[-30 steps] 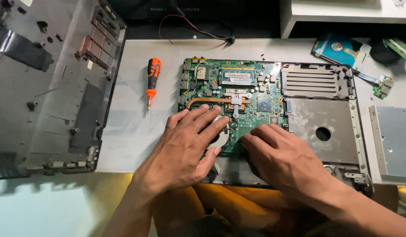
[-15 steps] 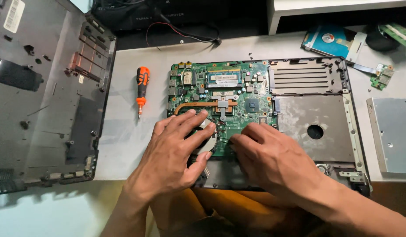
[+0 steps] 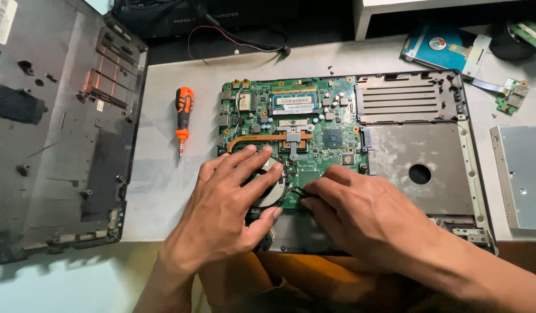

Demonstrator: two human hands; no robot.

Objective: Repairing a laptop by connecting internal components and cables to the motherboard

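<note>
While my left hand (image 3: pixel 230 203) has stayed spread flat on the fan (image 3: pixel 272 186), my right hand (image 3: pixel 360 217) has crept in and pinches a black wire (image 3: pixel 298 191) beside it on the board (image 3: pixel 297 124), so unplugging seems underway.

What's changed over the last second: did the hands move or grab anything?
Little. The left hand stays spread over the fan. The right hand has its fingertips pinched at a black wire by the fan; whether it is gripped I cannot tell. The screwdriver and board lie as before; only the camera shifted.
</note>
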